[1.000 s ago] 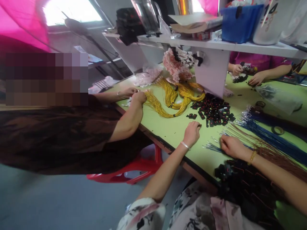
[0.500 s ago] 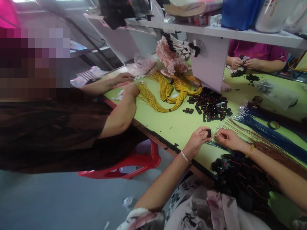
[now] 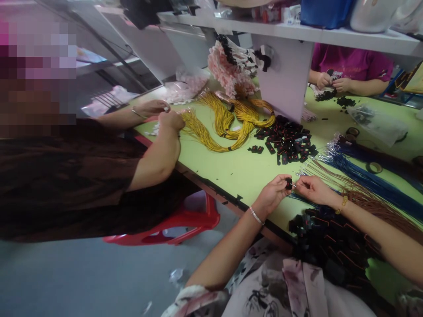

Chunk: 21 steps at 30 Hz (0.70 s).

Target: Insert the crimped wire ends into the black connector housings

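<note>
On the green table [image 3: 241, 176], everything spreads out beyond the person's fingertips: a loose heap of small black clips [image 3: 287, 143] just past them, glossy yellow cord bundles [image 3: 228, 125] further off toward the far left, blue cords [image 3: 370, 180] and brown cords [image 3: 373, 204] fanning away to the right with bright metal tips. Nearer than the fingers, a dark pile of finished pieces [image 3: 333, 246] lies at the table edge.

The left hand [image 3: 272, 193] has thumb and forefinger closed on one small black clip [image 3: 289, 182], a hard, boxy little thing. The right hand [image 3: 312, 190] pinches a thin cord end [image 3: 294, 185] right against it, fingers drawn tight; the tip itself is too small to make out.

To do this well, I judge the clip should be held steady and square while the cord tip is fed straight in, gripped close to its end so it does not bend.

A co-worker's hands [image 3: 165, 115] work the yellow cords across the table.
</note>
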Each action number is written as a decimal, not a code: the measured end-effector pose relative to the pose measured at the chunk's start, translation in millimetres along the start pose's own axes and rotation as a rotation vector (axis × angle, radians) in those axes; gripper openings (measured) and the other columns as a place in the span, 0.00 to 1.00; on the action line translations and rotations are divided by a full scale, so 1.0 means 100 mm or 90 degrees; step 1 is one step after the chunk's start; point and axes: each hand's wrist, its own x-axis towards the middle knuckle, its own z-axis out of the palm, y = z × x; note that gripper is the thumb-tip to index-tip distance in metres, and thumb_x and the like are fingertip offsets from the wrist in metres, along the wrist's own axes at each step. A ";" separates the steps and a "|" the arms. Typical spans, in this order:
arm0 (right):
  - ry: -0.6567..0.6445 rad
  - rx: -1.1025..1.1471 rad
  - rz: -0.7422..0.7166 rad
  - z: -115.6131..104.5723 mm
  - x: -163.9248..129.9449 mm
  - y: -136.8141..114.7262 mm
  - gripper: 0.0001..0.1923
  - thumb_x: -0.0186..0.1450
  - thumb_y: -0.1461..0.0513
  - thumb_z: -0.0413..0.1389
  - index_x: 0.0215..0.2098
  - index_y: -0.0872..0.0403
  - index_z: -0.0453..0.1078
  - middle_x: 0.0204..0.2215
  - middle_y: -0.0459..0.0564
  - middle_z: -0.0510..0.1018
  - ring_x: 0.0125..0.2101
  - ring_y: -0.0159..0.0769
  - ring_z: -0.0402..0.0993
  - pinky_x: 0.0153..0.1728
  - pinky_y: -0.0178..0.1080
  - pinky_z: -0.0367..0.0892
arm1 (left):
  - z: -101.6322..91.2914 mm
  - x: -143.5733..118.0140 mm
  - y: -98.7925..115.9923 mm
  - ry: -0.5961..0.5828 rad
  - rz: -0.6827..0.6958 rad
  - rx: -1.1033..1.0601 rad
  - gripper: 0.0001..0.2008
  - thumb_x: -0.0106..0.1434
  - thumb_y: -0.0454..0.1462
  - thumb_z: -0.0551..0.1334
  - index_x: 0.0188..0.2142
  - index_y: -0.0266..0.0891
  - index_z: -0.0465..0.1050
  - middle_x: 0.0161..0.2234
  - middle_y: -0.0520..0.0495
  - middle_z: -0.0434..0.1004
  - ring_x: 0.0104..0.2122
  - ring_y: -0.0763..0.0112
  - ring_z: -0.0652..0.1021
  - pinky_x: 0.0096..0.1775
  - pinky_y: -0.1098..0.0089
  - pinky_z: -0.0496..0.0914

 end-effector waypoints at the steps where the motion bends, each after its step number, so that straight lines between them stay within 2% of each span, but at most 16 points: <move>1: 0.003 -0.019 -0.001 0.00 0.00 0.00 0.10 0.60 0.58 0.51 0.25 0.55 0.66 0.17 0.40 0.60 0.19 0.26 0.52 0.21 0.31 0.49 | 0.00 0.00 0.00 -0.002 -0.002 -0.001 0.11 0.56 0.32 0.64 0.39 0.34 0.71 0.32 0.47 0.74 0.30 0.75 0.74 0.35 0.73 0.67; 13: 0.005 -0.062 0.005 0.00 0.01 -0.02 0.10 0.59 0.61 0.49 0.22 0.56 0.66 0.16 0.41 0.63 0.20 0.26 0.54 0.21 0.31 0.48 | -0.02 -0.02 -0.01 -0.021 -0.007 0.015 0.12 0.55 0.34 0.66 0.40 0.34 0.72 0.33 0.46 0.73 0.31 0.75 0.73 0.36 0.72 0.66; 21: -0.029 -0.002 0.017 0.00 0.02 -0.03 0.12 0.60 0.59 0.48 0.21 0.56 0.63 0.16 0.40 0.60 0.19 0.26 0.52 0.21 0.31 0.48 | -0.02 0.00 -0.04 -0.011 0.002 0.024 0.13 0.54 0.35 0.67 0.40 0.35 0.72 0.33 0.47 0.73 0.31 0.76 0.73 0.37 0.73 0.67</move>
